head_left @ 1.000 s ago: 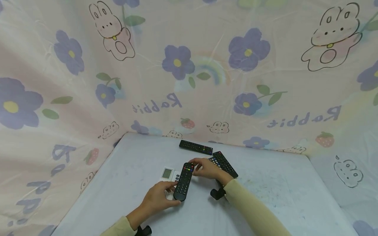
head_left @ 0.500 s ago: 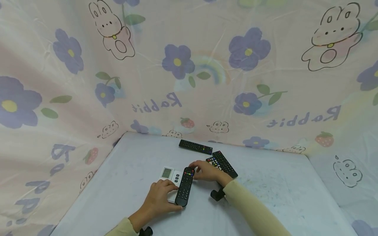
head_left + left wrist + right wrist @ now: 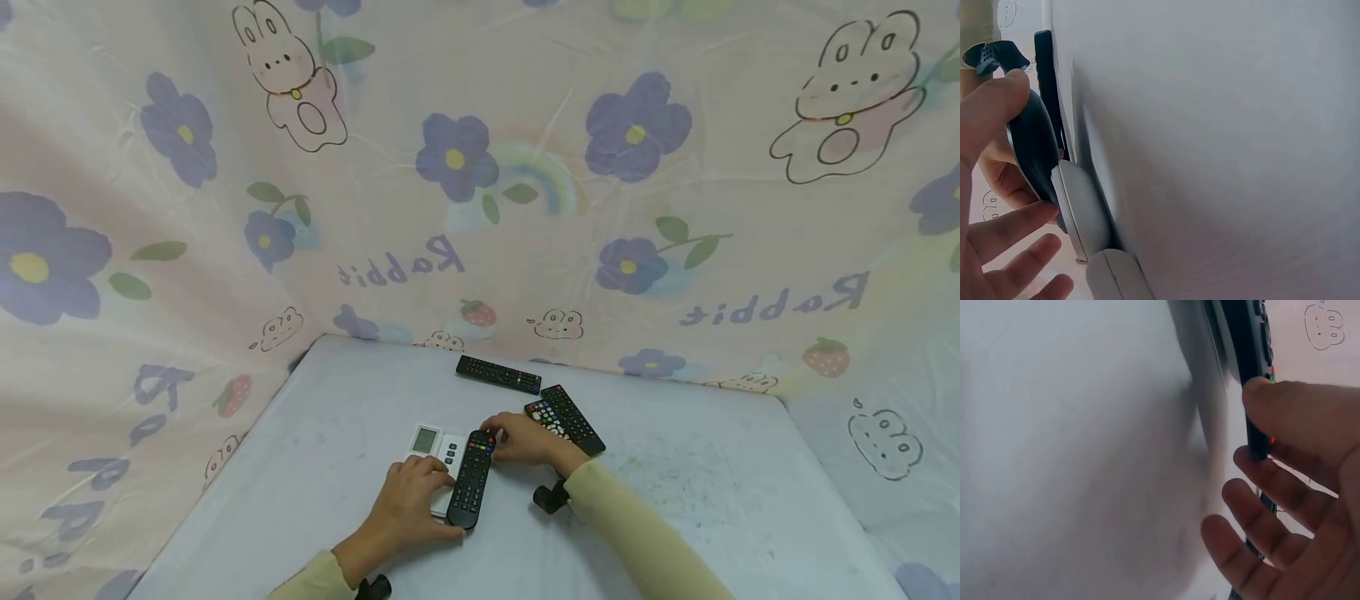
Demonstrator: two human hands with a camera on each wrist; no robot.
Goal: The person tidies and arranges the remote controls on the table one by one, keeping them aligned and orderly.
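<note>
A black remote control (image 3: 471, 479) with small coloured buttons near its top is held between both hands. My left hand (image 3: 408, 504) pinches its lower end, thumb at the bottom end and a fingertip on the side. At the top end my right hand (image 3: 525, 439) grips it between thumb and fingers, as the right wrist view shows. Left of it and partly under it lies a white remote (image 3: 451, 450); a white remote with a grey screen (image 3: 426, 439) is beside that, partly hidden by my left hand. In the left wrist view the black remote (image 3: 1032, 144) overlaps a white remote (image 3: 1085, 200).
One black remote (image 3: 498, 374) lies near the back edge of the white-covered table (image 3: 712, 483). Another black remote (image 3: 573, 421) lies right of my right hand, with a light-buttoned remote (image 3: 546, 417) against it. A curtain with rabbits and flowers (image 3: 525, 250) hangs behind.
The black remote has come down and nearer, slightly to the right, with both hands on it. More of the white remote shows beside it. The other remotes stay put.
</note>
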